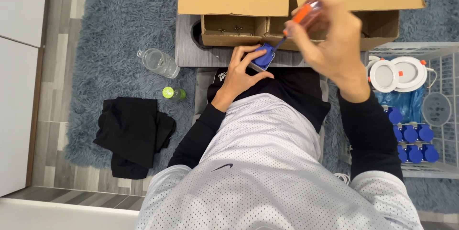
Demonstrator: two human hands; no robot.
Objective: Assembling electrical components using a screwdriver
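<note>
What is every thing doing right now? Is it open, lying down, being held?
left hand: gripping the blue part
blue part: held on the table edge, screwdriver tip on it
right hand: closed around the screwdriver
screwdriver: tilted, tip down
cardboard boxes: flaps open
clear bottle: lying on the rug, cap state unclear
small green-capped bottle: lying on the rug, capped
black cloth: crumpled
white basket: filled with blue parts

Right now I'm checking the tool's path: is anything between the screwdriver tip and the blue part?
Nothing visible. The screwdriver in the right hand already has its tip at the blue part, which the left hand holds.
</note>
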